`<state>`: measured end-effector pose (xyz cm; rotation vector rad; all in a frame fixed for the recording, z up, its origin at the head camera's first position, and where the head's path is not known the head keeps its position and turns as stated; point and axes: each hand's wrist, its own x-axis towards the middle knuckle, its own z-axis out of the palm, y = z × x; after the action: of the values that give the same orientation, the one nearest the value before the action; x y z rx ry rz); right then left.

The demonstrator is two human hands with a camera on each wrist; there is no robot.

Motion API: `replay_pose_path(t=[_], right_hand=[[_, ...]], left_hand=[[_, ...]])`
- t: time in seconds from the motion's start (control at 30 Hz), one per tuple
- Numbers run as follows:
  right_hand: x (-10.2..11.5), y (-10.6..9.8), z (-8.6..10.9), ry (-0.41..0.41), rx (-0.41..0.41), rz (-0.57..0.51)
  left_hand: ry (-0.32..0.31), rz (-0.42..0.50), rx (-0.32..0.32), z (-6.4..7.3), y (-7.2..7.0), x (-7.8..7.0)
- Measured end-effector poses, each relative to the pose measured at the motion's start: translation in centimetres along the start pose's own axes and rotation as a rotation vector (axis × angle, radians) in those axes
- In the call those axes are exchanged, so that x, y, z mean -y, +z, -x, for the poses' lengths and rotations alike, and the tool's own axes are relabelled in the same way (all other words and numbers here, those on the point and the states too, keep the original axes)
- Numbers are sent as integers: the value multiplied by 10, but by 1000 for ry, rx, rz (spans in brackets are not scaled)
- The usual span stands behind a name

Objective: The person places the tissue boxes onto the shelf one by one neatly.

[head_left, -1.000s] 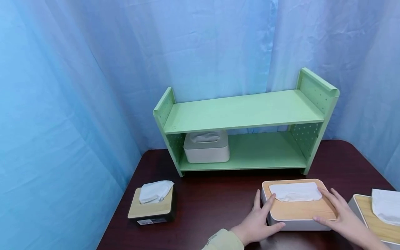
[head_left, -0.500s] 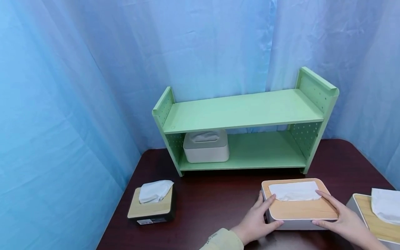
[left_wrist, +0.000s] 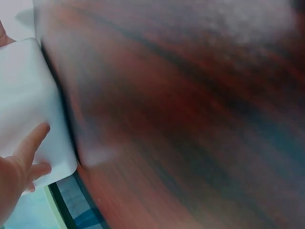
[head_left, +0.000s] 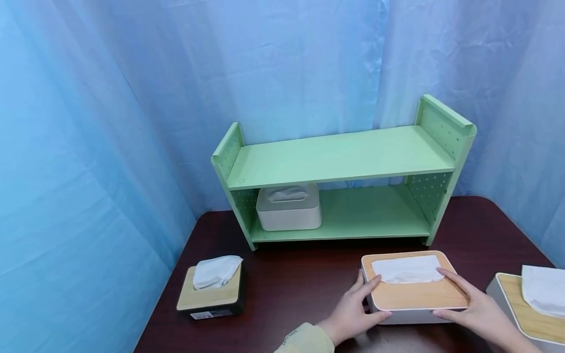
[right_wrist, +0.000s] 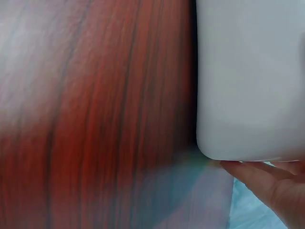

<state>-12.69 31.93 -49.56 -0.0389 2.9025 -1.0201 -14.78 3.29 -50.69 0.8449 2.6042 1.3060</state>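
Note:
A white tissue box with a light wooden lid and a white tissue on top sits on the dark table in front of the shelf's right half. My left hand grips its left end, thumb at the front wall and fingers spread along the side. At the right end my right hand holds it, thumb low on the front and a finger reaching over the lid. In the left wrist view, fingertips touch the white wall. The right wrist view has fingers against the box's edge; some fingers are hidden.
A green two-tier shelf stands at the back, with a white and grey tissue box at its lower left. A black tissue box with a wooden lid lies left. Another wooden-lidded box stands right of my right hand.
Both hands have closed in on the box between them. The box has shifted slightly left with them. The view has also drifted a little.

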Motion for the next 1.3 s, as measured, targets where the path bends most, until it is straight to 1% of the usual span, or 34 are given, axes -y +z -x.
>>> replay_pose_path(t=[0.1,0.2,0.27,0.33,0.37,0.4,0.47,0.53,0.57,0.63,0.73,0.77,0.83,0.9,1.0,1.1,1.23,1.3], right_hand=[[3,1,0,-24,-36,14],[6,1,2,-38,-56,12],[8,1,3,-37,-65,12],[11,2,3,-60,-96,-6],[14,2,3,-82,-125,-17],[16,3,2,-113,-159,-34],[22,4,-1,-173,-224,-64],[28,4,-5,-235,-283,-94],[31,4,-8,-270,-309,-111],[37,3,-16,-319,-329,-133],[42,0,-29,-383,-332,-156],[43,0,-33,-395,-326,-158],[44,-1,-42,-401,-313,-150],[45,-2,-50,-394,-297,-144],[46,-2,-58,-380,-280,-132],[47,-1,-63,-376,-265,-133],[48,-2,-68,-357,-249,-131],[49,-2,-70,-341,-244,-128]], left_hand=[[-14,90,3,1,-4,0],[-27,144,9,3,-7,-1],[-24,155,7,3,-9,-1],[-3,149,-4,3,-12,-1],[13,150,-12,2,-14,-1],[34,146,-24,1,-17,-2],[96,128,-47,-2,-24,-2],[165,97,-70,-6,-32,-2],[196,65,-84,-8,-36,-1],[248,-9,-111,-14,-44,1],[286,-91,-137,-25,-54,6],[286,-112,-142,-28,-57,8],[278,-111,-144,-35,-62,11],[256,-138,-146,-41,-66,13],[205,-143,-133,-47,-70,14],[169,-153,-118,-50,-70,15],[147,-158,-120,-51,-70,16],[135,-157,-114,-53,-72,15]])
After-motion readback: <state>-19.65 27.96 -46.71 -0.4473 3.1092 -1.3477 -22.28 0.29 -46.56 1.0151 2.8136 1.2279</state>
